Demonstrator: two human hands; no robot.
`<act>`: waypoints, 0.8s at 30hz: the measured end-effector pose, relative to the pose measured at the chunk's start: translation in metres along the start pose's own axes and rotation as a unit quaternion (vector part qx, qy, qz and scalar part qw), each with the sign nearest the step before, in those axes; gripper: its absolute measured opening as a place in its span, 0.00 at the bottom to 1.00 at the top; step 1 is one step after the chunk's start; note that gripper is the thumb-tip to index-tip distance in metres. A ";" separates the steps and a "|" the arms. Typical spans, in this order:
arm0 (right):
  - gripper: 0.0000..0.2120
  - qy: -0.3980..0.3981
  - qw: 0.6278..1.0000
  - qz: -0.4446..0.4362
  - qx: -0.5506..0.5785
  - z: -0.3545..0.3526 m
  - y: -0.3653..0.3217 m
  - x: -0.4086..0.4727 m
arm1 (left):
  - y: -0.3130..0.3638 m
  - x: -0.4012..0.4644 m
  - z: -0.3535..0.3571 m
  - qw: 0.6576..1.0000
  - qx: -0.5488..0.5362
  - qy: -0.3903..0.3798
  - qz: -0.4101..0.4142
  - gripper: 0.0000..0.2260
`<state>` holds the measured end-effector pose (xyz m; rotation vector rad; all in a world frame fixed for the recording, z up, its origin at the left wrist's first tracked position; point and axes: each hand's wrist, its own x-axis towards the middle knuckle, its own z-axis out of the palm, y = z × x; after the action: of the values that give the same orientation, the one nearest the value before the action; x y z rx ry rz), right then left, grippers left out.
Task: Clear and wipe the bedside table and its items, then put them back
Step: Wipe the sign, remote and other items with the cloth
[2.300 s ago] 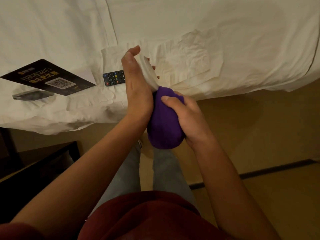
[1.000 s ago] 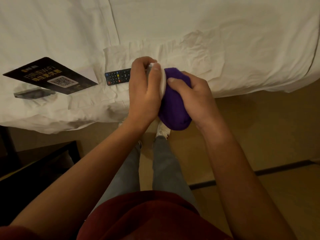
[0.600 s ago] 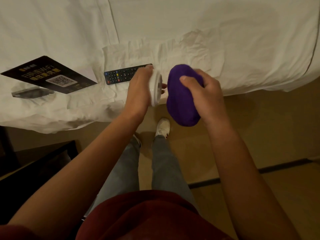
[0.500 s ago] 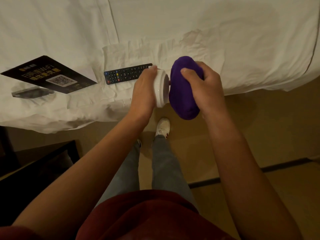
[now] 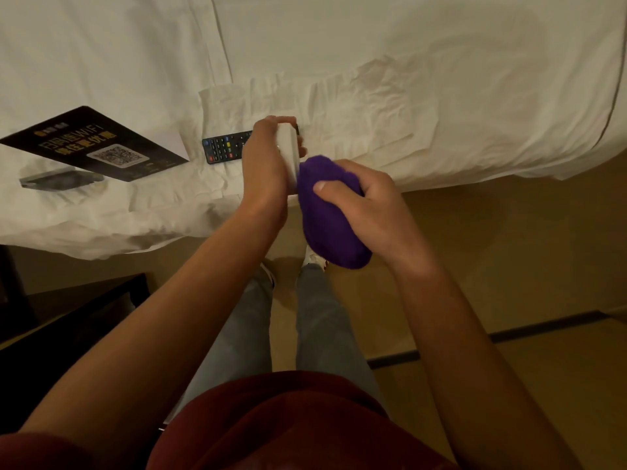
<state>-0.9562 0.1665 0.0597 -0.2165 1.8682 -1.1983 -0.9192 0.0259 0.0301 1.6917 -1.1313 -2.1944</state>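
My left hand (image 5: 266, 164) grips a small white object (image 5: 290, 154) over the edge of the bed; its shape is mostly hidden by my fingers. My right hand (image 5: 366, 201) is closed on a bunched purple cloth (image 5: 329, 215), which presses against the white object's right side. On the white bed sheet (image 5: 441, 79) lie a black remote control (image 5: 224, 149), partly behind my left hand, a black Wi-Fi card with a QR code (image 5: 98, 147) and a dark flat device (image 5: 59, 179) at the left.
A crumpled white paper sheet (image 5: 339, 103) is spread on the bed behind my hands. The dark bedside table (image 5: 68, 317) stands at the lower left. My legs and shoes are below on the tan floor (image 5: 509, 259).
My hands drew slightly apart and came together again. The cloth now rubs the white object's side, and my left hand has risen to cover part of the remote.
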 end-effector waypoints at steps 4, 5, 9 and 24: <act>0.12 -0.006 1.000 -0.001 -0.009 0.000 0.011 -0.004 | 0.002 0.004 -0.002 0.996 -0.080 0.031 -0.035 0.15; 0.16 0.002 1.000 -0.003 -0.026 0.000 0.014 -0.005 | 0.002 0.004 -0.002 0.995 -0.094 0.028 -0.035 0.15; 0.32 0.035 0.993 -0.012 -0.114 0.006 0.022 -0.005 | -0.002 -0.003 -0.002 0.989 -0.130 -0.023 -0.073 0.14; 0.12 0.148 0.980 -0.007 -0.134 -0.025 0.014 0.007 | -0.007 -0.015 -0.022 0.971 0.039 -0.234 0.003 0.19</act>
<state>-0.9750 0.1862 0.0484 -0.2070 2.2943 -1.0274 -0.8927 0.0288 0.0353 1.2160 -1.3310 -2.6614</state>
